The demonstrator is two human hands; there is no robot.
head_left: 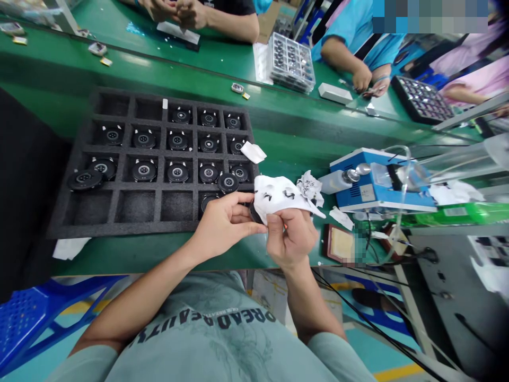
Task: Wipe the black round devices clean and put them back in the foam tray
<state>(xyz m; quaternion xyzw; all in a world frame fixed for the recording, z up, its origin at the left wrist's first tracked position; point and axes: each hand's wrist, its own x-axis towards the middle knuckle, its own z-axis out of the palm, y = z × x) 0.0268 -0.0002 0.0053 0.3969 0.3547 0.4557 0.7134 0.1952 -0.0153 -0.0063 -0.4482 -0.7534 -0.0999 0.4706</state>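
My left hand (222, 220) grips the edge of a dark round piece, probably a watch case, mostly covered by the cloth. In my right hand (292, 236) is pinched a white wiping cloth (278, 193) with black smudges, draped over that piece. Left of my hands lies a black foam tray (139, 215) whose compartments hold several round black watch cases (177, 172), sensor side up. One loose watch case (228, 182) rests across a divider near my left fingers. Another watch case (85, 180) leans over the tray's left side.
Crumpled stained tissue (310, 187) lies right of my hands, beside a bottle with a metal cap (336, 181) and a blue device (382, 183). A box with a yellowish pad (340, 244) sits near the bench edge. Co-workers' hands (366, 79) work across the bench.
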